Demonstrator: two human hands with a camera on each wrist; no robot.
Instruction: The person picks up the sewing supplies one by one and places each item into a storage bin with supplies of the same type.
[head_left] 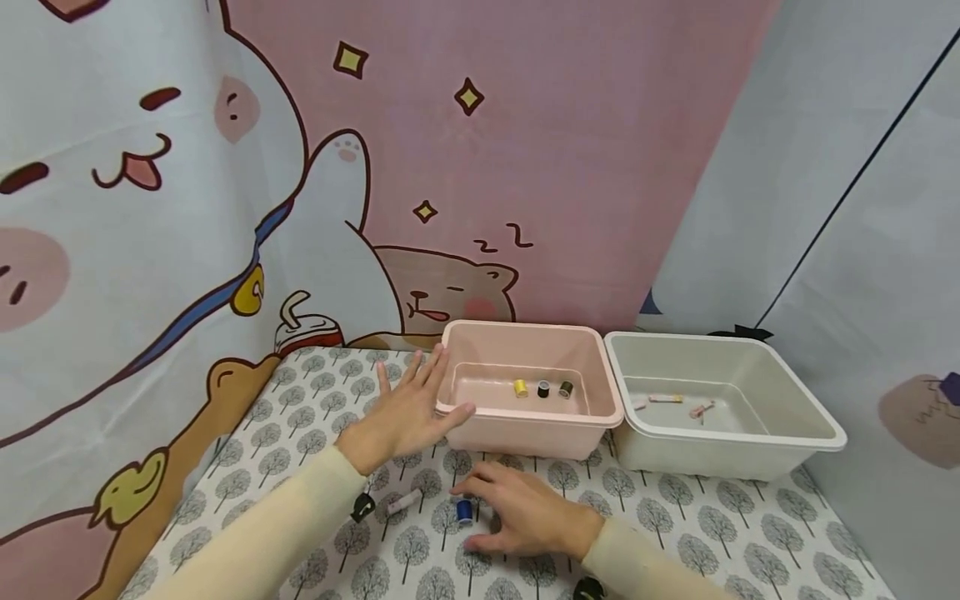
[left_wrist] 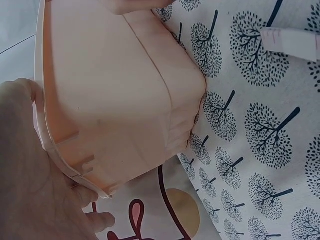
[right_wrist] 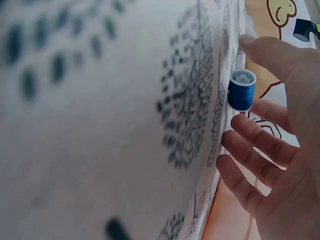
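My left hand (head_left: pixel 408 414) rests at the left rim of the pink bin (head_left: pixel 517 423), fingers spread and straight. In the left wrist view, that hand (left_wrist: pixel 30 165) lies along the bin's edge. On the tree-print cloth, my right hand (head_left: pixel 528 510) reaches around a blue thread spool (head_left: pixel 464 511). The right wrist view has the spool (right_wrist: pixel 242 90) upright between thumb and fingers, with a gap showing; the hand (right_wrist: pixel 280 165) does not grip it. Inside the pink bin lie a yellow spool (head_left: pixel 521 388), a black spool (head_left: pixel 543 389) and a dark green spool (head_left: pixel 566 389).
A grey-white bin (head_left: pixel 720 450) stands against the pink one's right side, with several small pale pink pieces (head_left: pixel 702 409) inside. Left of the blue spool lie a pale strip-like piece (head_left: pixel 404 501) and a small black object (head_left: pixel 363 507). Another dark object (head_left: pixel 588 589) sits at the bottom edge.
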